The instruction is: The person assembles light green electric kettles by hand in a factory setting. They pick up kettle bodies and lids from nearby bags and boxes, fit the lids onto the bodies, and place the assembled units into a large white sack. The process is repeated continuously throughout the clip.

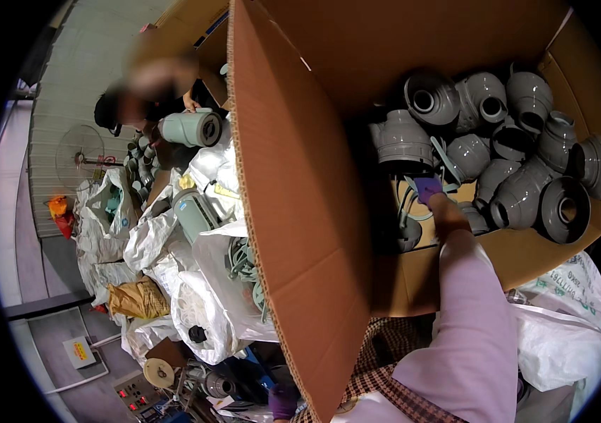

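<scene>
At the far left of the frame one round fan (80, 156) stands against the wall, with one orange object (59, 209) just below it. To its right lie several white plastic sacks (174, 282) in a heap, too crumpled to count, and one tan bag (137, 299) among them. In the upper left another person (147, 88) holds one pale green cylinder (189, 129); a second pale green housing (195, 211) rests on the sacks below it. At the bottom edge, left of centre, the left hand (283, 402) shows only as a purple-gloved patch, and whether it is spread or closed cannot be told. Rising through the centre is one tall flap of a cardboard box (293, 211). In the box, right of centre, the right hand (429, 189), in a purple glove with a lilac sleeve behind it, reaches down and its fingers are curled around a pale green strap-like piece (447, 163) just beside the grey parts. The grey moulded housings (519, 190) fill the upper right of the box, about a dozen in view, piled touching one another, several with round openings facing up. At the lower right, one printed white sack (568, 282) lies outside the box.
</scene>
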The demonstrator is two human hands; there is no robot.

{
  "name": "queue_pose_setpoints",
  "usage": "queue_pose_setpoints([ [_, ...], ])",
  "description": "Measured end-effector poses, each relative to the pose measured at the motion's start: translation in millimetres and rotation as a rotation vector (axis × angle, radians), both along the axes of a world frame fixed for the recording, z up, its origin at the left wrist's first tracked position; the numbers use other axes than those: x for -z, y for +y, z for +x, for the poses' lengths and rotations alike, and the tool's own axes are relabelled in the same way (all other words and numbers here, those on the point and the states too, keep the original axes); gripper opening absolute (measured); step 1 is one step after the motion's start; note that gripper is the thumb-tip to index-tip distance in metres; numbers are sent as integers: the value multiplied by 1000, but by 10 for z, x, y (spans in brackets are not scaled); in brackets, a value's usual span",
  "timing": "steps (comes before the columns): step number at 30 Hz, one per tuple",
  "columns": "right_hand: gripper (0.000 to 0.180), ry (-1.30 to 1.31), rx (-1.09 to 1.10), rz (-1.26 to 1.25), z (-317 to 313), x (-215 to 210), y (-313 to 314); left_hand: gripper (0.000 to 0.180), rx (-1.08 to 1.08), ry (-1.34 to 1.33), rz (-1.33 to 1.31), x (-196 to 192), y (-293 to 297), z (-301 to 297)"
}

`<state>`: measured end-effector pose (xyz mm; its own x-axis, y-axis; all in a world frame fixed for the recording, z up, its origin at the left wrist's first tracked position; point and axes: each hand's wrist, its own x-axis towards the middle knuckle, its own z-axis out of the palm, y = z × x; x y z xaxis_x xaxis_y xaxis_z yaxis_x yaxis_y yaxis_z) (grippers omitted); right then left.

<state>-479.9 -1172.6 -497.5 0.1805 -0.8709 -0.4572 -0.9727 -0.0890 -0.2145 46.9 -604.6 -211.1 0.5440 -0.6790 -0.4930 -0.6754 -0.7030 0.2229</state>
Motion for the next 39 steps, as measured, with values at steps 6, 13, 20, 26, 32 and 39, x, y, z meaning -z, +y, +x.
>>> queue_pose_setpoints([
  [6, 41, -19, -69, -243, -82, 499, 185, 20, 353, -13, -180, -307, -888, -520],
  [13, 53, -35, -180, 30, -362, -1074, 174, 15, 25, 403, -199, 92, -660, -286],
  [20, 52, -156, -108, -122, -730, -3572, 337, 21, -37, 304, -439, 108, -140, -228],
  [26, 48, -138, 81, -653, -1177, -4525, 287, 21, -483, 452, -377, 283, 706, -86],
  [32, 46, -140, 144, -1034, -578, -5519, 409, 23, -354, 296, -503, 536, 1914, 258],
  [39, 30, -472, -36, -1452, 357, -7494, 705, 29, -691, 183, -792, 138, 3521, 788],
])
